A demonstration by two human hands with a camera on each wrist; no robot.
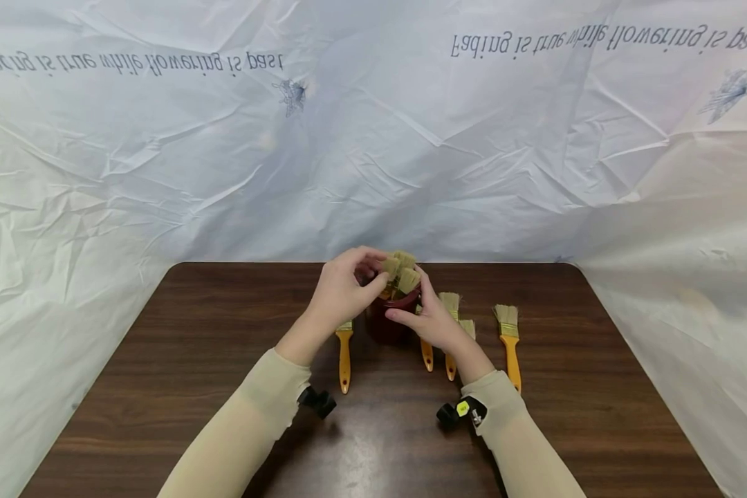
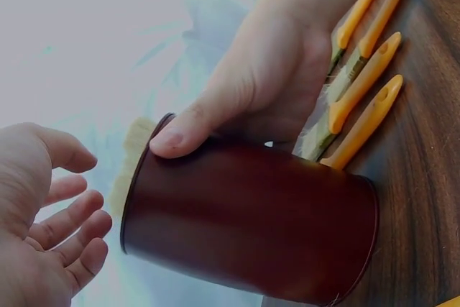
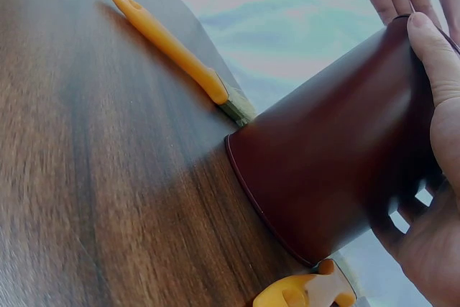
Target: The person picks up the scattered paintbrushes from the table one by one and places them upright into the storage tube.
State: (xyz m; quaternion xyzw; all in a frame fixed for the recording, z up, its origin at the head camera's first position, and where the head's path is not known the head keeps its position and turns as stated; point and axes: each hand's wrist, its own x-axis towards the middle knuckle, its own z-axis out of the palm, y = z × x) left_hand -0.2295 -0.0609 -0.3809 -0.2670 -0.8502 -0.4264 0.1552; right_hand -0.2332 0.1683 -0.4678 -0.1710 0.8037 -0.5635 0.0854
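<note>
A dark red cup [image 1: 387, 324] stands on the table, and several paintbrushes [image 1: 408, 279] stick out of its mouth, pale bristles up. My right hand [image 1: 432, 319] grips the cup's side near the rim; in the left wrist view its thumb [image 2: 180, 134] lies along the outer wall. Beside the bristles, my left hand [image 1: 346, 287] hovers at the cup's mouth. The left wrist view shows its fingers [image 2: 68, 224] loosely bent, holding nothing, with a small gap to the rim. Handles of the brushes in the cup are mostly hidden.
One paintbrush with an orange handle [image 1: 345, 360] lies left of the cup. Right of it lie several more, partly behind my right arm, including a paintbrush [image 1: 509, 346] farthest right. The brown wooden table [image 1: 236, 325] ends at a white sheet [image 1: 348, 173] behind.
</note>
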